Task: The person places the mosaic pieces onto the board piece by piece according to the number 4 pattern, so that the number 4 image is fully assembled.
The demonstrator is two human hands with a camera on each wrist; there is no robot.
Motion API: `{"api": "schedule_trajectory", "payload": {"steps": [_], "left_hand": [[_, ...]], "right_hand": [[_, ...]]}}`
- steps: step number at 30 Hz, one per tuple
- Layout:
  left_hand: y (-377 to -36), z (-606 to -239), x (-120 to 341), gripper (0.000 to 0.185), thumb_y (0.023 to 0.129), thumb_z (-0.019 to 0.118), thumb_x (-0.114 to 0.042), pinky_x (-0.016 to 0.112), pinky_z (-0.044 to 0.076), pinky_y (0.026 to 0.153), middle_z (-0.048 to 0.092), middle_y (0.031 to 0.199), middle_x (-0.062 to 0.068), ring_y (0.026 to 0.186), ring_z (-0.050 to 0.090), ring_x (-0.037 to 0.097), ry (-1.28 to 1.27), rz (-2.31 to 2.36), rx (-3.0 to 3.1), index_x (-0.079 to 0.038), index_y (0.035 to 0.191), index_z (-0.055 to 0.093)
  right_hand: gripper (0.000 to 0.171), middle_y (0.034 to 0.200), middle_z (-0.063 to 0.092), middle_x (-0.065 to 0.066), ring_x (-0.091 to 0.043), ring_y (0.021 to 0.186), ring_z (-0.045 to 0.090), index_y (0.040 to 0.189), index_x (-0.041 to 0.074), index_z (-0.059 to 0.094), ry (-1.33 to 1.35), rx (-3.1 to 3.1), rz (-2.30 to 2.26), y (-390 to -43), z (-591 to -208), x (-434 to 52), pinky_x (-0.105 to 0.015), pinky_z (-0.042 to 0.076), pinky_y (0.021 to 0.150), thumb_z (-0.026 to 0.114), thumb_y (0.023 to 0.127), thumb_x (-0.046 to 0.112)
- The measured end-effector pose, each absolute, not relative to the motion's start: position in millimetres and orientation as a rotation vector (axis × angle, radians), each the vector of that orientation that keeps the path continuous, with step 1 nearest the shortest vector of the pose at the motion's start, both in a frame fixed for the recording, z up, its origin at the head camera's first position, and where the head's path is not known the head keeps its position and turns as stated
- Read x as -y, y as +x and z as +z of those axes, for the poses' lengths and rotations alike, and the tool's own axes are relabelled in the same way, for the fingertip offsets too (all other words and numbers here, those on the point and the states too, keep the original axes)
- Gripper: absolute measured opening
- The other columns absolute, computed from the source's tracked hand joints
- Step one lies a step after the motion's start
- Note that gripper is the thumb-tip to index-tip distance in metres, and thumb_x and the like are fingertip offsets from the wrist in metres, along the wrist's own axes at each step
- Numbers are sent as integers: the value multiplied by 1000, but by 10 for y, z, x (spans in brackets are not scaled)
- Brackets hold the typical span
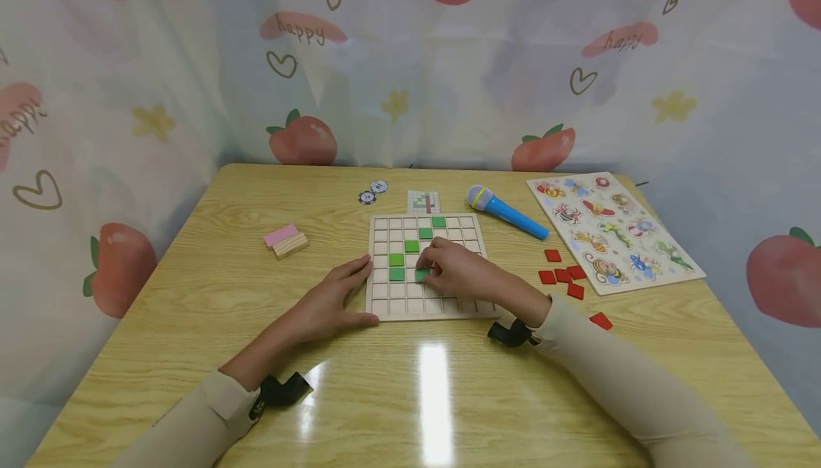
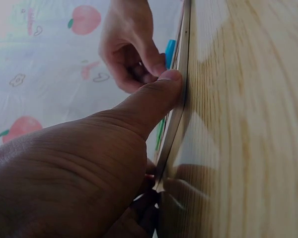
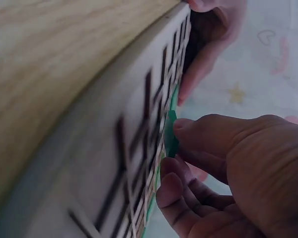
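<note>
A square wooden grid board lies on the table, with several green tiles set in its cells. My right hand is over the middle of the board. Its thumb and fingers pinch a green square tile, which stands tilted against the grid in the right wrist view. At the board's left side, my left hand rests with fingers extended along the edge. The left thumb touches the front edge near the corner.
Behind the board lies a small pattern card. Two poker chips, a pink block and a wooden block sit to the left. On the right are a blue toy microphone, several red tiles and an insect puzzle board.
</note>
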State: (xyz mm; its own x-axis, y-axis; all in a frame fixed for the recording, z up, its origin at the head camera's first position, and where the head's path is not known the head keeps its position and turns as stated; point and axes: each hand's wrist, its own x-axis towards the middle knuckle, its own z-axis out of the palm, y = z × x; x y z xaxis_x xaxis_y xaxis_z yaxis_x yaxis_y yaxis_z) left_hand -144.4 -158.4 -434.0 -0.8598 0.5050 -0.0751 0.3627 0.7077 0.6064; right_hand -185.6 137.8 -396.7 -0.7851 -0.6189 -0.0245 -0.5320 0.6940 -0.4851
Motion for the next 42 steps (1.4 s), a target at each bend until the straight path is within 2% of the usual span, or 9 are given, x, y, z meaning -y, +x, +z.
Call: {"api": "schedule_trajectory", "payload": {"steps": [4, 13, 22, 35, 38, 42], "left_hand": [[-1438, -4344, 1581, 107, 90, 84, -51, 59, 31, 130, 18, 181, 5, 167, 20, 35, 698, 886, -2676, -11, 170, 26], [-1442, -4369, 1576, 107, 89, 83, -53, 59, 32, 129, 19, 181, 5, 166, 22, 36, 700, 881, -2683, -12, 170, 26], [-1448, -4330, 1562, 106, 90, 84, -52, 59, 32, 129, 19, 181, 5, 166, 22, 35, 699, 876, -2684, -11, 170, 26], [-1455, -4326, 1551, 107, 90, 84, -51, 58, 32, 129, 20, 181, 5, 166, 23, 35, 681, 877, -2681, -12, 170, 26], [-1452, -4314, 1551, 106, 90, 85, -50, 59, 32, 129, 21, 180, 6, 165, 24, 36, 681, 873, -2696, -11, 170, 27], [-1452, -4315, 1551, 106, 89, 85, -49, 59, 33, 128, 22, 180, 8, 165, 24, 37, 680, 873, -2700, -10, 169, 27]], "right_hand": [[16, 107, 64, -7, -11, 85, 58, 117, 10, 74, -973, -2703, -688, -1877, -4040, -1323, -24, 51, 76, 73, 101, 14], [13, 109, 63, -4, -11, 86, 58, 114, 14, 73, -950, -2704, -694, -1917, -4096, -1251, -26, 50, 76, 74, 101, 16], [11, 111, 66, -5, -17, 95, 62, 111, 14, 72, -853, -2681, -671, -1961, -4018, -1190, -35, 55, 87, 75, 101, 16], [10, 111, 65, -6, -19, 97, 62, 106, 14, 71, -844, -2705, -704, -2011, -4051, -1181, -37, 54, 86, 76, 99, 13], [13, 114, 66, -7, -18, 97, 63, 112, 13, 72, -871, -2697, -724, -2019, -4060, -1217, -36, 55, 87, 76, 100, 16], [24, 121, 66, -6, -17, 100, 64, 129, 11, 70, -900, -2704, -785, -1954, -3981, -1403, -34, 56, 88, 66, 107, 21]]}}
